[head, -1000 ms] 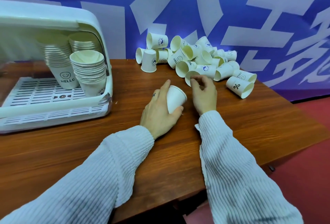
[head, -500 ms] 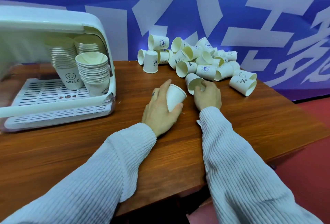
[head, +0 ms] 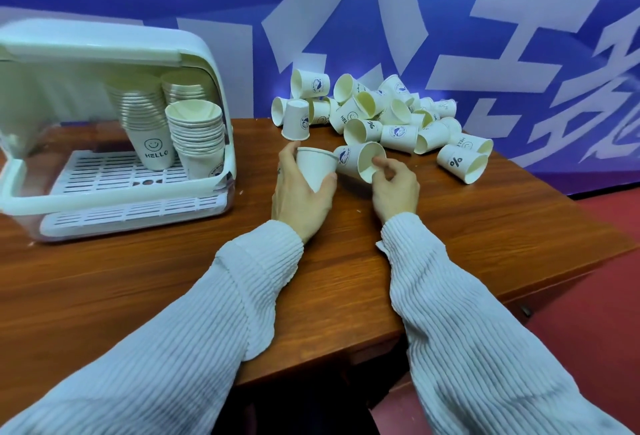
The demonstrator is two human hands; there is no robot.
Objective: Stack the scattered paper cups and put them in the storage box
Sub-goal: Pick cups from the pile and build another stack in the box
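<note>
My left hand grips a plain white paper cup at the middle of the wooden table. Just to its right, my right hand pinches the rim of a second cup that carries a blue logo and lies tilted, its base pointing at the first cup's mouth. A heap of several scattered cups lies at the back of the table. The white storage box stands open at the left, with stacks of cups inside on its slatted tray.
One cup stands upside down at the left edge of the heap. A cup marked with a percent sign lies apart at the right. A blue banner wall backs the table. The table's right edge drops to a red floor.
My right hand has drawn a logo cup out of the heap and lifted it toward the cup in my left hand. My left hand has tilted its cup more upright.
</note>
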